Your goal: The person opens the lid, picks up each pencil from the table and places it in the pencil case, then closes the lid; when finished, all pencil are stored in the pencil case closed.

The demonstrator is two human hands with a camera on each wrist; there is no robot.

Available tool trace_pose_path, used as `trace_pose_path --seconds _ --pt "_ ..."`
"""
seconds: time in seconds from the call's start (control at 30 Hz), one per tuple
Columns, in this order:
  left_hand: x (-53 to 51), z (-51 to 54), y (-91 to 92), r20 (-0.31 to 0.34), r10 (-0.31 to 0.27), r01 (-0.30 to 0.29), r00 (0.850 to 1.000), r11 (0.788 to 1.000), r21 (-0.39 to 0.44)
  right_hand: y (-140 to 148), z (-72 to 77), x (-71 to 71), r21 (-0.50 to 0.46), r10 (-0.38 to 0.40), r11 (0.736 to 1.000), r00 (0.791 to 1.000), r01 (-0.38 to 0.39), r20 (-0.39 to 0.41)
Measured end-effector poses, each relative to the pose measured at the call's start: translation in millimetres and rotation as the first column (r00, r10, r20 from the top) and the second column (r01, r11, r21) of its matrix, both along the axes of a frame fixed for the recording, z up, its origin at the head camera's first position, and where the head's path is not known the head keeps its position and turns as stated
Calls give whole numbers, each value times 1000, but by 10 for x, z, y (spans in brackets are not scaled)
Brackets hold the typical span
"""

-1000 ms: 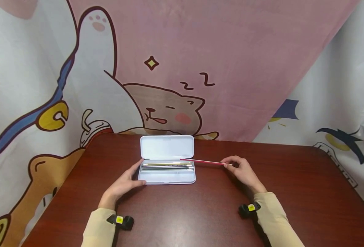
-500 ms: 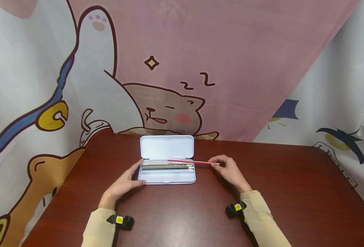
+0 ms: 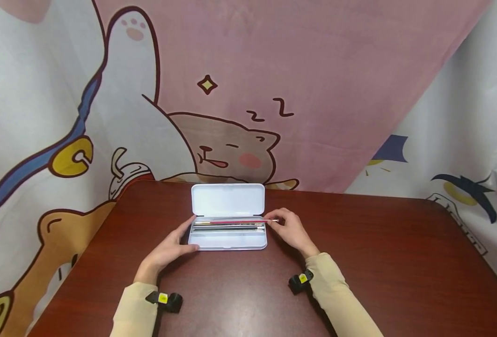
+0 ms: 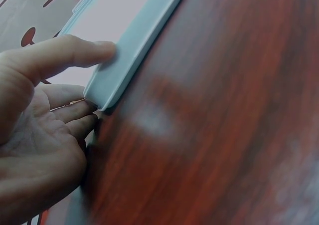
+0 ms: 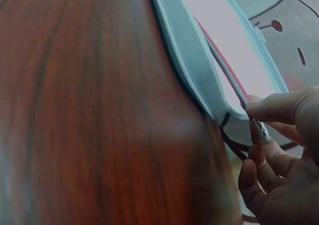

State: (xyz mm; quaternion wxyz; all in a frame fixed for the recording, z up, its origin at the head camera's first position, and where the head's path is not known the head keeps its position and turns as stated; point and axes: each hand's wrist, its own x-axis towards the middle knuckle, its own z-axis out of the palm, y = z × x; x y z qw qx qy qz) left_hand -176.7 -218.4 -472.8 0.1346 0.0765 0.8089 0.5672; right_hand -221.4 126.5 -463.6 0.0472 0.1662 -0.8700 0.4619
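Note:
A white pencil case (image 3: 221,241) lies on the table with its lid (image 3: 228,200) raised at the back. My left hand (image 3: 169,248) holds the case by its left end. In the left wrist view, the thumb (image 4: 89,52) presses the front wall. Between thumb and fingers, my right hand (image 3: 291,231) pinches a red pencil (image 3: 240,221) near its eraser end, at the case's right end. The pencil spans the rear part of the case, its eraser end sticking out past the right edge. Several other pencils (image 3: 227,229) lie side by side in the case.
The brown wooden table (image 3: 240,295) extends around the case on all sides. Behind it hangs a cartoon-printed cloth (image 3: 316,93). Each wrist carries a small black camera, the left camera (image 3: 172,303) and the right camera (image 3: 297,283).
My right hand has moved left, bringing the red pencil from mostly outside the case to lying across its rear part. The left hand has stayed at the case's left end.

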Motion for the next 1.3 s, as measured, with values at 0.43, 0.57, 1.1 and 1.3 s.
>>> trace_pose_path --seconds 0.43,0.57,1.1,1.3 --pt "6 -18 1 -5 -4 4 1000 1000 -7 -330 12 -60 -6 54 999 998 -54 -30" --pt "0 -29 1 -9 -2 2 1000 1000 5 -379 9 -76 -1 65 998 997 -65 -38" --pt "0 -16 9 -6 0 0 1000 1000 -12 -178 69 -95 -63 -17 998 999 14 -45" --pt "9 -9 -2 -10 6 -6 1000 999 -32 -88 165 -135 -103 -51 994 996 43 -70"
